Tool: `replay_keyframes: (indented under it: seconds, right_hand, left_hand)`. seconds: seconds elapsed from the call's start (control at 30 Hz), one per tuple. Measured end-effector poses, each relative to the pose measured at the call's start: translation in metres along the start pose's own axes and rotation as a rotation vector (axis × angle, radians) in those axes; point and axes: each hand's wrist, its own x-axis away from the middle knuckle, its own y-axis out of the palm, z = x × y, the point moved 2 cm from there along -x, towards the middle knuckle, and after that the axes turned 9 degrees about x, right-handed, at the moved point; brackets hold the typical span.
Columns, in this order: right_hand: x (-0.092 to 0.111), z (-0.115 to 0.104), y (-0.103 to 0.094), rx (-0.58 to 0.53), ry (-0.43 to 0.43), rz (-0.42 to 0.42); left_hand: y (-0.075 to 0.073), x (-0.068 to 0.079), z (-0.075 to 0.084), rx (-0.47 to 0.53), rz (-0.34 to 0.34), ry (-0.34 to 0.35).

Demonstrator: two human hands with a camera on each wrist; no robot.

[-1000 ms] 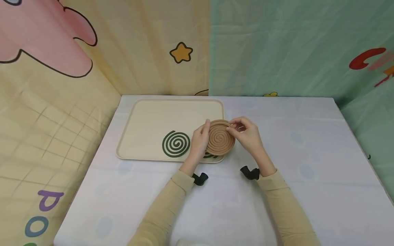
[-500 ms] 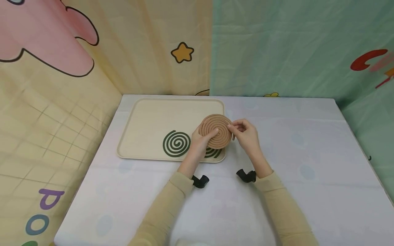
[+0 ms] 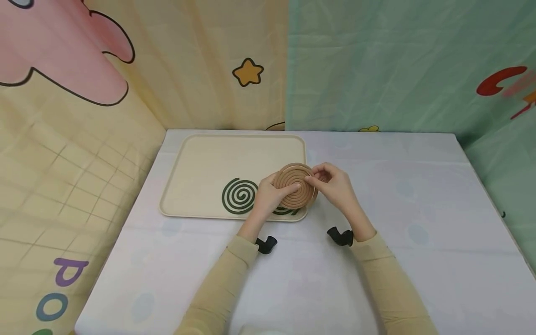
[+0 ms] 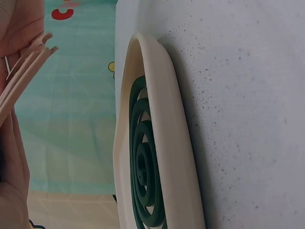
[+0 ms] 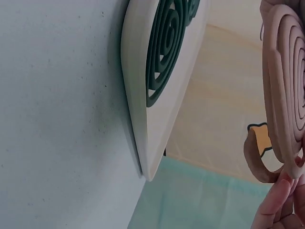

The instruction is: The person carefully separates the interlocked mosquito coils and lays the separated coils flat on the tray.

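Note:
A tan mosquito coil, wound flat and tight, is held up over the right front corner of a cream tray. My left hand grips its left side, thumb laid across the face. At the right edge my right hand pinches the coil's outer end. In the right wrist view a strand curves away from the disc beside the right fingertips. A green mosquito coil lies on the tray left of the hands. Another green coil is mostly hidden under the tan one.
The tray's raised rim runs close below the hands. White cloth covers the table. Printed curtains stand along the back and sides. A pale object barely shows at the bottom edge.
The left thumb has moved from the tan coil's edge onto its face. The coil rose and shifted left, then came back down a little. My right hand keeps pinching its right edge.

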Motion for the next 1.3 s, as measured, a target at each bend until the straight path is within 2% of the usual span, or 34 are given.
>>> replay_keyframes:
  seconds: [0.1,0.2,0.27,0.37,0.53,0.67,0.77,0.87,0.97,1.1,1.2,1.3]
  right_hand:
    - [0.0,-0.004,-0.001,0.02,-0.097,0.016]
    - [0.0,-0.006,-0.001,0.024,-0.124,0.023]
    - [0.0,-0.006,0.0,0.01,-0.089,0.031]
    - [0.001,-0.004,0.002,-0.044,-0.013,0.043]
    - [0.003,-0.001,0.01,-0.256,0.096,0.007]
    - [0.004,0.0,0.014,-0.424,0.169,-0.029]
    - [0.005,0.002,0.016,-0.47,0.196,-0.047]
    - [0.004,0.004,0.015,-0.442,0.184,-0.067]
    - [0.003,0.003,0.01,-0.313,0.117,-0.067]
    - [0.0,-0.003,0.004,-0.157,0.015,-0.078]
    - [-0.001,-0.006,0.003,-0.14,-0.011,-0.11]
    - [-0.003,-0.006,0.004,-0.168,0.018,-0.11]
  left_hand:
    - [0.001,0.001,0.0,-0.074,-0.076,-0.003]
    - [0.001,0.001,0.0,-0.09,-0.093,-0.001]
    - [0.001,0.001,-0.001,-0.07,-0.067,-0.009]
    - [0.0,0.0,-0.002,0.01,-0.009,-0.035]
    - [-0.003,0.0,-0.002,0.179,0.071,-0.061]
    - [-0.005,0.0,-0.002,0.233,0.086,-0.06]
    - [-0.007,0.0,-0.003,0.222,0.08,-0.06]
    - [-0.008,0.001,-0.002,0.157,0.073,-0.044]
    - [-0.009,0.001,-0.001,0.05,0.038,-0.022]
    - [-0.007,0.002,0.001,-0.049,-0.048,-0.021]
    - [-0.007,0.002,0.001,-0.057,-0.075,-0.039]
    - [-0.008,0.004,0.001,-0.039,-0.064,-0.058]
